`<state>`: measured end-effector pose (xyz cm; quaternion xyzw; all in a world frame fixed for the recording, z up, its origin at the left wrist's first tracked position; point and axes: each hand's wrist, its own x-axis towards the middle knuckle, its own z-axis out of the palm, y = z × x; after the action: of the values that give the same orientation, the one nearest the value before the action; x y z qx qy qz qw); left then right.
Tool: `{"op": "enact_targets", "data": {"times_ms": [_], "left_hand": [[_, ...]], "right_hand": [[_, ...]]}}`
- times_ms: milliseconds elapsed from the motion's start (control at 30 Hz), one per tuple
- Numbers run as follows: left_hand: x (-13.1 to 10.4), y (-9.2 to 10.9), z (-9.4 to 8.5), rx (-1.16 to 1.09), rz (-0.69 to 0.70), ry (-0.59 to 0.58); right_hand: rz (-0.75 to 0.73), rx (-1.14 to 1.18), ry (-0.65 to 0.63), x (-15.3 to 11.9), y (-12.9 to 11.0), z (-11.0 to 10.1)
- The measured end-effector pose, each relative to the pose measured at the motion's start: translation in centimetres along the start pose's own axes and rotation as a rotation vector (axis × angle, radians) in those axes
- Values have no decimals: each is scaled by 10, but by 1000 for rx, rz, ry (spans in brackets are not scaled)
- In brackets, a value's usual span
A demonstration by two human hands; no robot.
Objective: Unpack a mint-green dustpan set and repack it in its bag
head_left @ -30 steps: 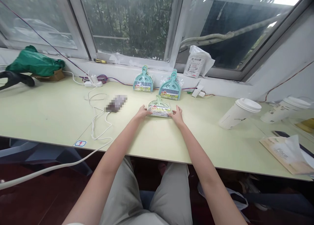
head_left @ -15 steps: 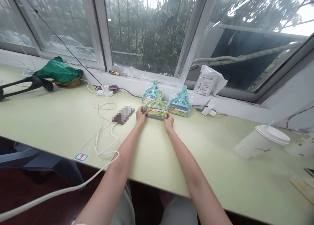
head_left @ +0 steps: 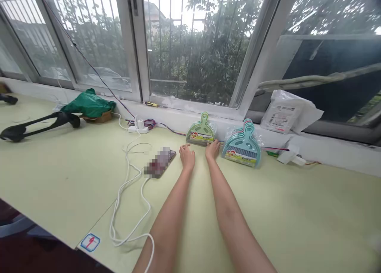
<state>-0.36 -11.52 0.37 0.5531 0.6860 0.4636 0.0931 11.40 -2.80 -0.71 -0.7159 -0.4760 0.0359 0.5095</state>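
Note:
A green dustpan-and-brush set (head_left: 203, 126) in clear wrap stands leaning against the wall under the window, with a printed label across its lower front. My right hand (head_left: 213, 150) is at its lower right corner, fingers closed around the edge. Off the set, just below its left corner, my left hand (head_left: 187, 157) rests over the table with its fingers apart and nothing in it. To the right stands a stack of wrapped blue dustpan sets (head_left: 242, 146), also leaning on the wall.
A phone (head_left: 160, 163) with a white cable (head_left: 119, 197) lies left of my left hand. Along the wall are a power strip (head_left: 138, 128), a screwdriver (head_left: 151, 104), a green bag (head_left: 87, 103) and a white package (head_left: 281, 114). A black frame-like object (head_left: 44, 120) lies far left on the table (head_left: 74, 173).
The green set has moved back to the wall beside the blue ones. My left hand has let go of it and drawn away. The view has shifted left.

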Motion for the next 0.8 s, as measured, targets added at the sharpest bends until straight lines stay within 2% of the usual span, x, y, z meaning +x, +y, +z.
{"op": "enact_targets", "data": {"times_ms": [100, 233, 400, 467, 567, 600, 633, 667, 733, 800], "left_hand": [[2, 0, 0, 5, -41, -88], [3, -2, 1, 28, -15, -181], [4, -7, 6, 24, 31, -191], [4, -8, 6, 28, 36, -186], [6, -7, 4, 38, 30, -194], [7, -6, 2, 38, 28, -197], [7, -6, 0, 35, 30, -195], [6, -4, -1, 28, 40, -191], [1, 1, 0, -8, 105, -217], [-10, 10, 7, -54, 227, -343]], "right_hand": [[27, 5, -7, -1, -2, -3], [76, 31, -9, -1, -4, -9], [62, 60, -4, -10, -11, -18], [-13, 80, 6, -24, -19, -28], [-260, 105, 20, -46, -27, -57], [-319, 105, 24, -49, -25, -72], [-318, 94, 48, -51, -20, -88], [-248, 69, 90, -49, -10, -106], [3, -5, 130, -40, 21, -144], [163, -115, 85, -29, 60, -179]]}}
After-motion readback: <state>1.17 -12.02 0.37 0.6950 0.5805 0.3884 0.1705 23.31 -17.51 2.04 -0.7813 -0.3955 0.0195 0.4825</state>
